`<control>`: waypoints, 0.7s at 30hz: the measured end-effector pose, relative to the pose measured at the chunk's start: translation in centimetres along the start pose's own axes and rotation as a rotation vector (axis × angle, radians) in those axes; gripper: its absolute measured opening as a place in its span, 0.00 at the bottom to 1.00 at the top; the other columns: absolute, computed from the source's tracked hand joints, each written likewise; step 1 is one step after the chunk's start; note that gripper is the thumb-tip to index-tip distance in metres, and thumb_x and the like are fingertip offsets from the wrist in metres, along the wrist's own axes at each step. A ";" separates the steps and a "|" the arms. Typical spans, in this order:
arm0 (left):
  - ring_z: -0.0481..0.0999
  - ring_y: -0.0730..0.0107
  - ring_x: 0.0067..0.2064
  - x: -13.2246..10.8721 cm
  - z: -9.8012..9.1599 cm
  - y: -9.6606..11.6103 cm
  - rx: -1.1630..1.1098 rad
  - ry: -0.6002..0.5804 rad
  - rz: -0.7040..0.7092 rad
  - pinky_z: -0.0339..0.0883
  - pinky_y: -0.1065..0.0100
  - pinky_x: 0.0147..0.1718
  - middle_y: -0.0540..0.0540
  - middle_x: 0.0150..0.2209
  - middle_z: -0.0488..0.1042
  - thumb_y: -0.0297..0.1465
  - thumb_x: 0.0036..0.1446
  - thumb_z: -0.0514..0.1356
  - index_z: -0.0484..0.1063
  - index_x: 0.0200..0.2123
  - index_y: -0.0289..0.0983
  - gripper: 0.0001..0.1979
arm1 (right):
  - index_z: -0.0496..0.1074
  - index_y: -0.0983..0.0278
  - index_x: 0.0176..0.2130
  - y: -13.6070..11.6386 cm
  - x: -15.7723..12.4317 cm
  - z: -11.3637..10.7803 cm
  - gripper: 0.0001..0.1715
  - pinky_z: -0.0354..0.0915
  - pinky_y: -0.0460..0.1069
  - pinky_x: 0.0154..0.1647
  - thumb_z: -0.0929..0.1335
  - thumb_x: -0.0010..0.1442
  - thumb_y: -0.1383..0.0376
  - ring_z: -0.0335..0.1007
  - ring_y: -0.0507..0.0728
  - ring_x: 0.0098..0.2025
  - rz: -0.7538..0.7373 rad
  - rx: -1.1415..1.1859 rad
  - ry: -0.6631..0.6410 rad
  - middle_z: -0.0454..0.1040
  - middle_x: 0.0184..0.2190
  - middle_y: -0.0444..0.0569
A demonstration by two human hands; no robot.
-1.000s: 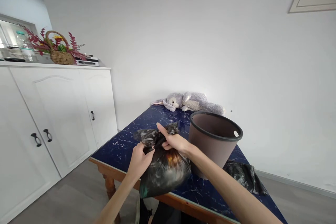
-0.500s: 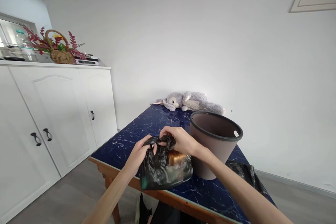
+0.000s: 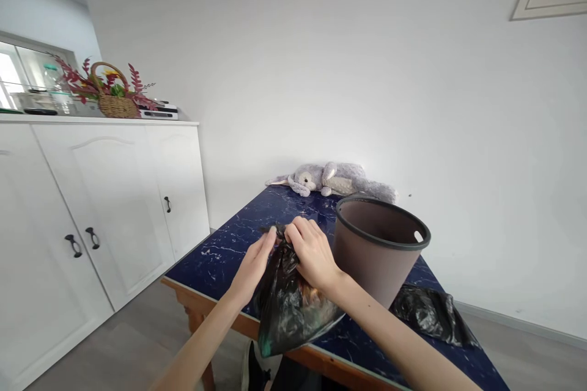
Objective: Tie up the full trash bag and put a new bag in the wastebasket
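Grips the gathered neck [image 3: 290, 261] of a filled black bag [image 3: 293, 317] near 12 o'clock, all directions being read from the middle of that bag. Pinches the plastic there with the left hand [image 3: 250, 266], thumb uppermost, from between 10 and 11 o'clock; closes the right hand [image 3: 314, 256] around it from between 12 and 1 o'clock. Holds the bag at the near edge of a blue marbled table [image 3: 238, 238], perhaps touching the surface, though not clearly. Reveals orange-brown and green patches through the thin film. Has, at 2 o'clock, a brown bin [image 3: 367, 263] with a black rim, upright and open-topped; at 3 o'clock, a crumpled sheet of black plastic [image 3: 428, 311] lying on the table. Faces, between 12 and 1 o'clock, a grey plush rabbit [image 3: 348, 180] lying along the far table edge. Includes, at 10 o'clock, a white cabinet [image 3: 119, 208] with 3 black handles, topped by a wicker basket [image 3: 118, 107] with red sprays.
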State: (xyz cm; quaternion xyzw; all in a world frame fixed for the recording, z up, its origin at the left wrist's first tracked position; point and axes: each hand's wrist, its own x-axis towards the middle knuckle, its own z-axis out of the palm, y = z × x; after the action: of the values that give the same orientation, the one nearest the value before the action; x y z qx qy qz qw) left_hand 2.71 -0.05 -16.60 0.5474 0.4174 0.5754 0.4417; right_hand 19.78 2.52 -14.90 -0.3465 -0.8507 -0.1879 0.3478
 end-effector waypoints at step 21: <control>0.81 0.61 0.40 0.9 -0.6 -1.1 -0.428 0.099 -0.218 0.74 0.65 0.40 0.44 0.40 0.83 0.48 0.55 0.74 0.80 0.43 0.38 0.22 | 0.76 0.57 0.56 -1.4 -2.9 0.1 0.23 0.68 0.57 0.57 0.59 0.73 0.72 0.69 0.61 0.54 0.142 0.757 0.081 0.71 0.54 0.55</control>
State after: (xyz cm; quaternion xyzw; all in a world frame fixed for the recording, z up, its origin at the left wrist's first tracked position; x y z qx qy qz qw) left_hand 2.19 1.07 -17.48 0.3644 0.3638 0.6257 0.5860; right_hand 20.21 0.22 -17.15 -0.2442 -0.8193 0.1503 0.4965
